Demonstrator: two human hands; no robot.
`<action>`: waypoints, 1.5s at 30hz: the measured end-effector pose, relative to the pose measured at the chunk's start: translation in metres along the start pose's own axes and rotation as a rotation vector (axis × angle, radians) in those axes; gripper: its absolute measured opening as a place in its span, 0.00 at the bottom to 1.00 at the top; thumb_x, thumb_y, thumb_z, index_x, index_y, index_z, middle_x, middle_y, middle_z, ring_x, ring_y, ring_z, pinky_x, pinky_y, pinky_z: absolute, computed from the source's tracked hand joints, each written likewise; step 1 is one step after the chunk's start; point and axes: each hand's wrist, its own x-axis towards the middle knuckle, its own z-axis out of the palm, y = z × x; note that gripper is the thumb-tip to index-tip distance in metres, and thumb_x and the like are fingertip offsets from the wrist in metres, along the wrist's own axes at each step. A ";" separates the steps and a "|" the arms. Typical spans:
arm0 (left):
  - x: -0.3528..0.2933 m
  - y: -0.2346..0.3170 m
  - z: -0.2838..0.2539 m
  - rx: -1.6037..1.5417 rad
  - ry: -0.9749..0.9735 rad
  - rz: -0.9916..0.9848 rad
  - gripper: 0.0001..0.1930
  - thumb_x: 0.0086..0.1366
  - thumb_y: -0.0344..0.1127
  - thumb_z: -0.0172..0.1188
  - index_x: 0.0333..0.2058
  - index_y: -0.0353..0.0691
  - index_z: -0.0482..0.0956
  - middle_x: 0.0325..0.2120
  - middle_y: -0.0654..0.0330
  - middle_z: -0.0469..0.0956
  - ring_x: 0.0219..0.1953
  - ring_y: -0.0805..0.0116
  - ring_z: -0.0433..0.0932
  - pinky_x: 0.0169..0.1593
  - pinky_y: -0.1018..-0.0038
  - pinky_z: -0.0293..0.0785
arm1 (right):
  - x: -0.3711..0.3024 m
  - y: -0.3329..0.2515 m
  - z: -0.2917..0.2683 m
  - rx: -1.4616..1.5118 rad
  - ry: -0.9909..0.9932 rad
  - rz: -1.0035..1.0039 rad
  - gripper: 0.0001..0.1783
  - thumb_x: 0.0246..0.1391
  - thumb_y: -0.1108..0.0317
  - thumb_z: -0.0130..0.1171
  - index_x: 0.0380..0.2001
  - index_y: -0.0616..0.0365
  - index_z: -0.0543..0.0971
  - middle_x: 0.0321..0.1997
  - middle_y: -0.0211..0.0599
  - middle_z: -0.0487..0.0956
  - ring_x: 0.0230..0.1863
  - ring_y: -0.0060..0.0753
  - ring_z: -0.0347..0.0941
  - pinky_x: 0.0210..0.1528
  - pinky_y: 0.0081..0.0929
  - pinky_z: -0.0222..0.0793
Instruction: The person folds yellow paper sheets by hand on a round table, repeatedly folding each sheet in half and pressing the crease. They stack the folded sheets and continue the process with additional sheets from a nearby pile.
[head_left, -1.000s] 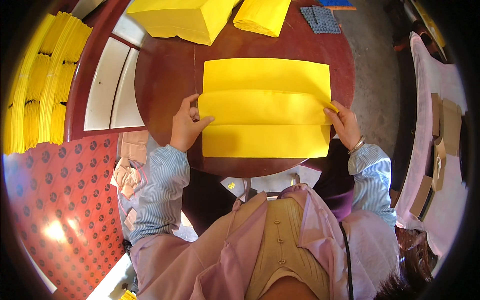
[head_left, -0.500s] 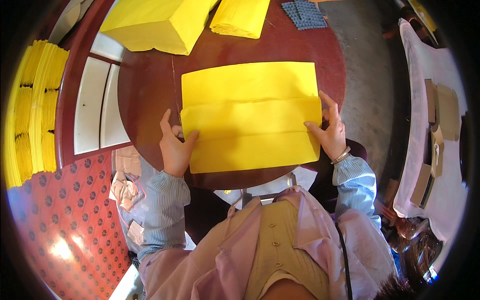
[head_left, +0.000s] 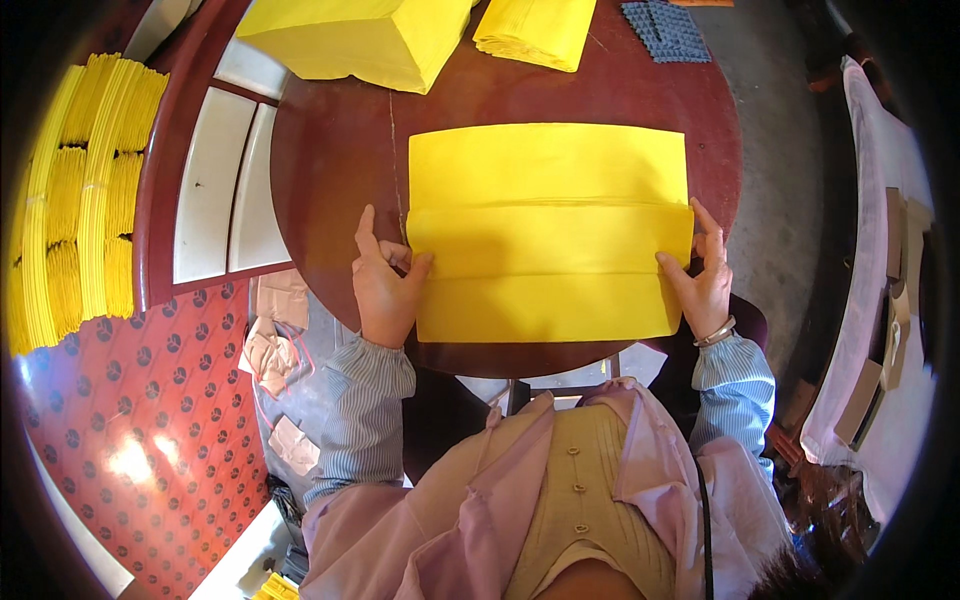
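Observation:
A folded sheet of yellow paper (head_left: 548, 238) lies flat on the round dark-red table in front of me, with crosswise fold lines over its middle. My left hand (head_left: 388, 290) grips its left edge, thumb near the edge and index finger stretched out past it. At the opposite edge, my right hand (head_left: 703, 285) presses its thumb on top, with the other fingers curled around the side. The fingertips under the paper are hidden. Beyond it, a big yellow paper block (head_left: 350, 45) and a smaller folded yellow bundle (head_left: 535, 32) rest on the table.
A blue-grey textured mat (head_left: 665, 32) sits at the far edge of the red table (head_left: 330, 160). To the left, stacks of folded yellow paper (head_left: 80, 200) stand by a red-edged surface. Brown paper scraps (head_left: 270, 355) lie lower left. Cardboard pieces (head_left: 893, 330) rest on a pale cloth at right.
The whole view has shifted, so the table, paper and hands appear farther right in the picture. Both hands keep their places at the paper's two side edges.

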 end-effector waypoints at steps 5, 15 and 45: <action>-0.001 0.009 -0.001 0.208 0.033 0.107 0.45 0.55 0.26 0.75 0.70 0.33 0.65 0.35 0.50 0.82 0.39 0.58 0.83 0.44 0.70 0.79 | 0.000 -0.001 -0.001 0.024 -0.038 0.005 0.45 0.57 0.70 0.73 0.75 0.47 0.65 0.47 0.47 0.86 0.50 0.43 0.87 0.55 0.39 0.84; -0.011 0.010 0.044 0.197 -0.038 0.455 0.25 0.71 0.31 0.61 0.65 0.36 0.74 0.65 0.43 0.73 0.67 0.37 0.72 0.69 0.47 0.68 | 0.001 -0.004 -0.002 -0.102 -0.056 -0.053 0.47 0.60 0.66 0.71 0.79 0.43 0.60 0.61 0.55 0.82 0.61 0.55 0.82 0.65 0.47 0.79; -0.073 0.035 0.077 -0.110 0.256 0.036 0.31 0.72 0.36 0.63 0.69 0.31 0.64 0.69 0.39 0.62 0.75 0.45 0.58 0.76 0.52 0.58 | -0.019 -0.020 0.043 -0.691 -0.141 -0.176 0.34 0.78 0.52 0.41 0.81 0.45 0.54 0.87 0.33 0.49 0.87 0.35 0.39 0.85 0.50 0.31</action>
